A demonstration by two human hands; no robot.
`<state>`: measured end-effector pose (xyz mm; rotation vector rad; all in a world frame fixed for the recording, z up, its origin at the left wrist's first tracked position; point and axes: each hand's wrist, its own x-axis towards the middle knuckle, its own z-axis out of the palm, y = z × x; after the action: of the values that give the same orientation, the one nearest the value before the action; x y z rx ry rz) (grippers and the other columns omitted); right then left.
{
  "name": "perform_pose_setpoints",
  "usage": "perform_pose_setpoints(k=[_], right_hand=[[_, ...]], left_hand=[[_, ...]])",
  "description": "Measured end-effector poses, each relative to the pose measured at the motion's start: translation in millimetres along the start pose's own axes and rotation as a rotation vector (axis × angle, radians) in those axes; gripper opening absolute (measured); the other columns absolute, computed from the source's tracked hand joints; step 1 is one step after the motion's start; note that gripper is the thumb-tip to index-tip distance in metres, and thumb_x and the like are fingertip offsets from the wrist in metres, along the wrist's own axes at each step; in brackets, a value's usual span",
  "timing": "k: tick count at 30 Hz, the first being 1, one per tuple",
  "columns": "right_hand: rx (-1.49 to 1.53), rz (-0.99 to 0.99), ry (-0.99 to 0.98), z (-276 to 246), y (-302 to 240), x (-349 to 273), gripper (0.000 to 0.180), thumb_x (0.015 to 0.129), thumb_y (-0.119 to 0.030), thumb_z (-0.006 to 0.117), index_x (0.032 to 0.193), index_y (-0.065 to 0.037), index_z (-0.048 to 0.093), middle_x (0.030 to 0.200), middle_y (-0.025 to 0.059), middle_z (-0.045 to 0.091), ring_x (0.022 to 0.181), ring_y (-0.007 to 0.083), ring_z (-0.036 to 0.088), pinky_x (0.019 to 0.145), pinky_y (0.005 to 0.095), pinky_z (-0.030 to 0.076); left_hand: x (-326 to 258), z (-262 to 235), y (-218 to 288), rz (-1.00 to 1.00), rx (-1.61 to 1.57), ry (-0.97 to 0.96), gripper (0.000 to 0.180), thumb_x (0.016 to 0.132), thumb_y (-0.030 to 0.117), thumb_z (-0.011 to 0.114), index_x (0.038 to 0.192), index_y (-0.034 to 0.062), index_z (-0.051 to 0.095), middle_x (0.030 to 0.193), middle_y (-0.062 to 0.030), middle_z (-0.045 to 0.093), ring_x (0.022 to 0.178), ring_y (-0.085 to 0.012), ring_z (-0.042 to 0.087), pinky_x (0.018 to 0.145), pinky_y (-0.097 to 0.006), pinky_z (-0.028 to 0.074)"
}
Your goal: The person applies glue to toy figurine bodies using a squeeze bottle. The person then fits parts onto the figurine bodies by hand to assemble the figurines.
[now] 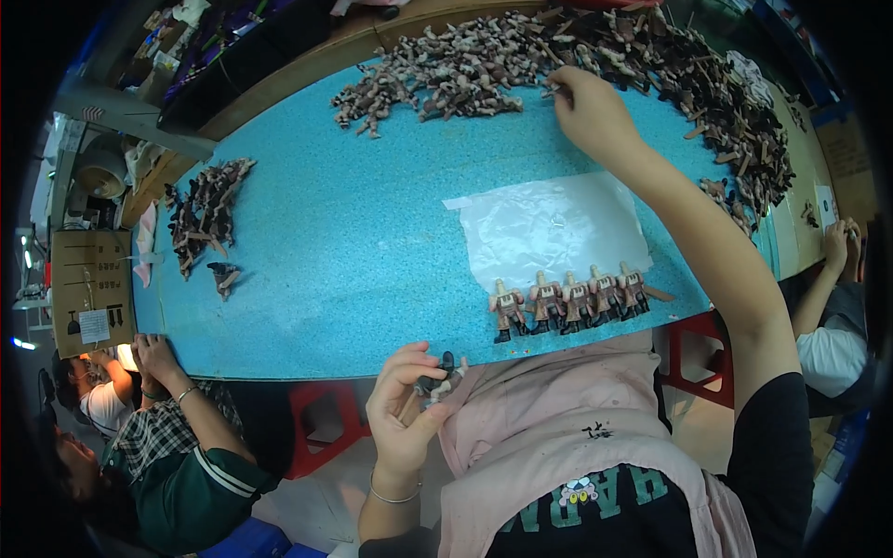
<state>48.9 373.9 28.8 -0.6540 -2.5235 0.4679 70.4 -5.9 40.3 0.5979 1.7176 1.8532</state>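
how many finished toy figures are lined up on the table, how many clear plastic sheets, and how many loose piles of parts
standing toy figures: 5
clear plastic sheet: 1
piles of loose parts: 2, a large one at the far edge and a small one on the left
total: 8
One more part is in the left hand; the right hand reaches into the large pile.

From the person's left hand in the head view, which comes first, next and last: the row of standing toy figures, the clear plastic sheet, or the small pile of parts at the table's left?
From the left hand:
1. Row of standing toy figures, just right, at the table's near edge.
2. Clear plastic sheet, behind the figures.
3. Small pile of parts, far left of the table.
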Motion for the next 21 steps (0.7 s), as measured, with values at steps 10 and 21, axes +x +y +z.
perform_pose_setpoints(k=[10,21], right_hand=[[0.199,-0.23,-0.342,-50,-30,-84,0.016,0.08,-0.007,0.066,0.094,0.0,0.067,0.087,0.0136,0.065,0.081,0.0295,0.061,0.071,0.0381,0.048],[0.185,-0.222,-0.387,-58,-46,-89,0.008,0.076,-0.001,0.065,0.083,0.0,0.065,0.082,0.0148,0.062,0.082,0.0332,0.059,0.071,0.0404,0.048]], left_hand=[[7,1,-1,-0.038,-0.021,0.01,0.04,0.078,0.029,0.077,0.099,-0.0024,0.062,0.115,-0.0124,0.052,0.122,-0.027,0.045,0.099,-0.038,0.039],[23,-20,8,0.101,0.22,0.073,0.029,0.074,0.002,0.071,0.102,0.0009,0.063,0.113,-0.0134,0.055,0.114,-0.0248,0.051,0.096,-0.035,0.041]])
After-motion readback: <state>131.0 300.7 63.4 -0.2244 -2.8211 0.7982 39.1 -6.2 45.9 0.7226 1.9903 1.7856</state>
